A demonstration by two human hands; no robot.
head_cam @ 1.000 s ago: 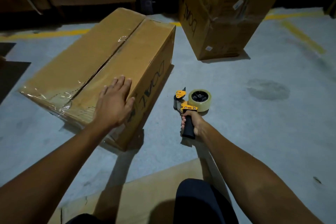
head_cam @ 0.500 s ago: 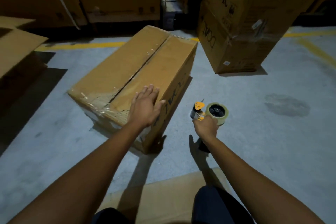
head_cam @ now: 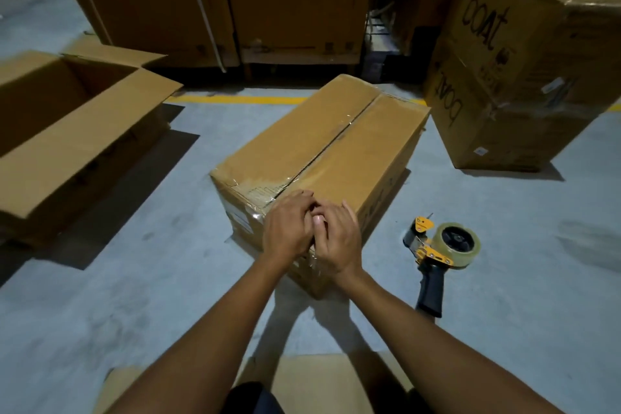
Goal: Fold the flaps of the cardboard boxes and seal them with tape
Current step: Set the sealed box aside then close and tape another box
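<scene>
Left hand (head_cam: 289, 228) and right hand (head_cam: 337, 240) crowd the box (head_cam: 336, 151) at its near edge, probably smoothing tape (head_cam: 265, 185); grips pinching or pressing, I cannot tell; dispenser (head_cam: 437, 247) lies aside.

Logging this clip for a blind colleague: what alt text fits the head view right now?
The left hand and right hand meet on the near top edge of a tape-sealed cardboard box on a grey floor. A yellow tape dispenser lies on the floor to its right; an open cardboard box stands left.
</scene>
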